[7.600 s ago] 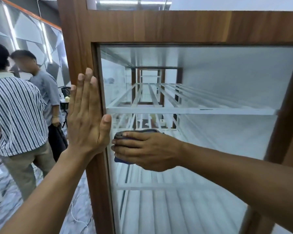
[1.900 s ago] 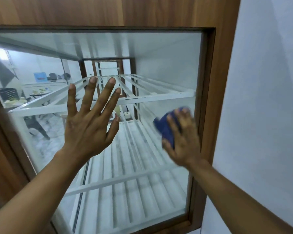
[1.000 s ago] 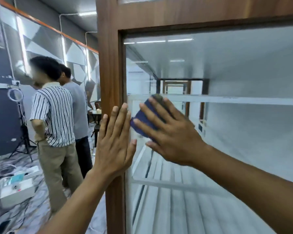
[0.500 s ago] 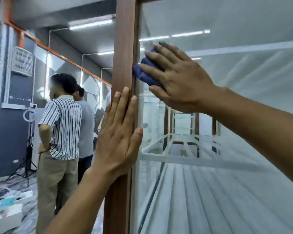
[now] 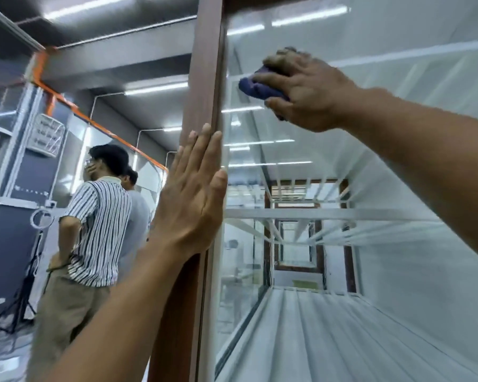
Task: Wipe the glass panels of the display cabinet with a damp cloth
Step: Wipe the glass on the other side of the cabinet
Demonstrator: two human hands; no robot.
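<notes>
left hand (image 5: 189, 199): fingers (image 5: 199, 153) straight, flat on frame (image 5: 204, 78) | right hand (image 5: 307, 91): fingers (image 5: 273, 77) curled, gripping cloth (image 5: 255, 88) on glass (image 5: 260, 128)

No legible text (sign (image 5: 47, 135) seemingly blurred)

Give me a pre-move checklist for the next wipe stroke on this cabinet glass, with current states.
1. The right hand has the dark blue cloth in its grip: ok.
2. Cloth pressed on the clear glass panel, near its upper left edge: ok.
3. The left hand lies flat on the brown wooden frame post: ok.
4. Cloth damp: cannot tell.
5. The person in the striped shirt stands apart from both arms: ok.
</notes>
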